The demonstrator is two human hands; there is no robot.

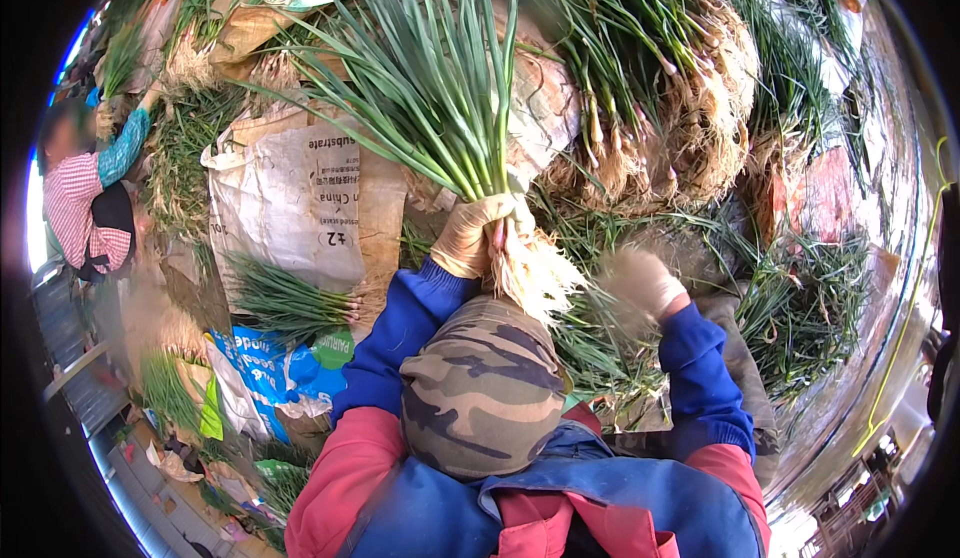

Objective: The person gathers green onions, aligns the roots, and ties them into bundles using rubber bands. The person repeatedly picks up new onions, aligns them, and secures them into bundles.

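Observation:
A bunch of green-leaved alliums, like young garlic or scallions (469,130), stands out in front of me, its leaves pointing away. My left hand (472,235), in a pale glove, is closed around the stems just above the whitish roots. The roots hang beside the brim of a camouflage cap (484,385). To the right, my right hand (641,284), also in a pale glove, is blurred over loose leaves; its fingers and anything in them cannot be made out. A large pile of similar plants (645,85) with tangled roots lies beyond it.
A printed white sack (285,198) lies at the left, a small green bundle (289,299) on its near edge. Blue plastic packaging (281,370) is nearer. Leaf trimmings (802,318) heap at the right. Another person (90,198) in a checked top is at the far left.

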